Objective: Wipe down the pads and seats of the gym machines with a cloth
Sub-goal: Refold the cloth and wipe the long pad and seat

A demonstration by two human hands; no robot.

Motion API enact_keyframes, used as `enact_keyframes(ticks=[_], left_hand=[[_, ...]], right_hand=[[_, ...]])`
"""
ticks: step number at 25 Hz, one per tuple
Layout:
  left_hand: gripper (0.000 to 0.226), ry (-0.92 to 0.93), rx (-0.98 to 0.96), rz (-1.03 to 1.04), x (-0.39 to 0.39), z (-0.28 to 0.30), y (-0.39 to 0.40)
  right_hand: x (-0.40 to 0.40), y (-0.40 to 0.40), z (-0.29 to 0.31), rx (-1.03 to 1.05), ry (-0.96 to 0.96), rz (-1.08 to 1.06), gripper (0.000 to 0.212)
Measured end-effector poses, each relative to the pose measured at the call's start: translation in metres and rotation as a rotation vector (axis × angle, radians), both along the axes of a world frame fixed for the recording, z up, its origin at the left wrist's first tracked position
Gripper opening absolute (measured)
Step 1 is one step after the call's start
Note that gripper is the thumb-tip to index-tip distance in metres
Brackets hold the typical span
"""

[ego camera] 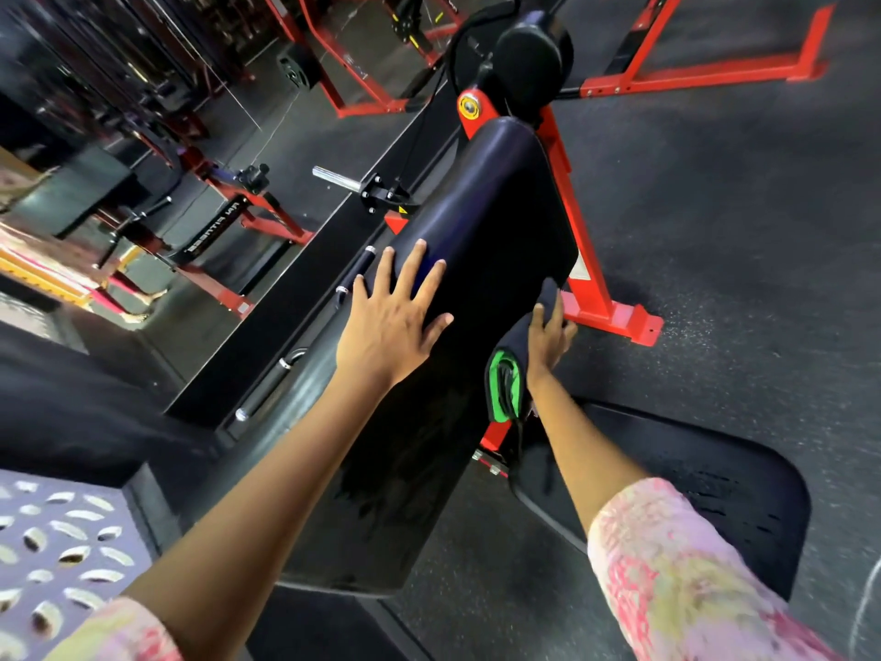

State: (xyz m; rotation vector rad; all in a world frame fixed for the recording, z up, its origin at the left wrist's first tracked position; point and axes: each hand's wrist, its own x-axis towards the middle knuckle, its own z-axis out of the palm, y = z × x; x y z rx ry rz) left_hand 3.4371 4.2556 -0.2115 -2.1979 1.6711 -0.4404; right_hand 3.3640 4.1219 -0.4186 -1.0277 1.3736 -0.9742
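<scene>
Left hand [391, 312] lies flat, fingers spread, on the black pad [481, 221] at centre frame; right hand [548, 338] grips a dark cloth [512, 369] against the pad's right edge.

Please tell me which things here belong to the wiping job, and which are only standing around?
Job: cloth, gripped by right hand; long black pad, under the flat left hand; round roller pad.

Around: chrome weight peg; weight plate; floor mat.

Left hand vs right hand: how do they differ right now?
The left hand lies flat with fingers spread on top of the long black pad, holding nothing. The right hand is at the pad's right edge, fingers curled around a dark cloth with green trim. Both touch the same pad.
</scene>
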Motion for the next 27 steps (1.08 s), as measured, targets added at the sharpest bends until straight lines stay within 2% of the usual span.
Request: enact_keyframes(ticks=[4,7,9,11,13,14,17,19,21,23,25,27], left_hand=[[0.064,-0.009,0.013,-0.003,0.001,0.004,0.003],[0.061,0.058,-0.004,-0.017,0.002,0.006,0.002],[0.053,0.23,-0.094,-0.05,0.002,0.007,0.0],[0.04,0.481,-0.225,-0.118,0.008,0.011,0.002],[0.037,0.654,-0.268,-0.191,0.022,0.016,0.012],[0.038,0.669,-0.227,-0.229,0.031,0.017,0.023],[0.052,0.566,-0.091,-0.358,0.049,0.017,0.074],[0.061,0.587,-0.089,-0.384,0.055,0.016,0.111],[0.06,0.633,-0.098,-0.354,0.056,0.015,0.138],[0.049,0.733,-0.195,-0.286,0.053,0.017,0.153],[0.037,0.915,-0.377,-0.183,0.049,0.021,0.152],[0.029,1.031,-0.461,-0.103,0.046,0.026,0.151]], right_hand=[[0.008,0.074,-0.01,-0.061,-0.017,-0.003,0.085],[0.012,0.146,-0.016,-0.069,-0.037,-0.013,0.081],[0.016,0.197,-0.018,-0.034,-0.035,-0.021,0.085],[0.015,0.245,-0.016,-0.021,-0.047,-0.039,0.091],[0.012,0.278,-0.006,-0.062,-0.003,-0.081,0.079],[0.013,0.29,0.004,-0.074,0.028,-0.106,0.069],[0.022,0.325,0.038,-0.053,0.039,-0.101,0.059],[0.023,0.348,0.048,-0.181,0.025,-0.055,0.053],[0.017,0.358,0.038,-0.338,0.032,-0.04,0.047],[0.016,0.353,0.027,-0.321,0.067,-0.102,0.05],[0.023,0.347,0.038,-0.226,0.059,-0.181,0.051],[0.031,0.352,0.069,-0.313,0.057,-0.164,0.05]])
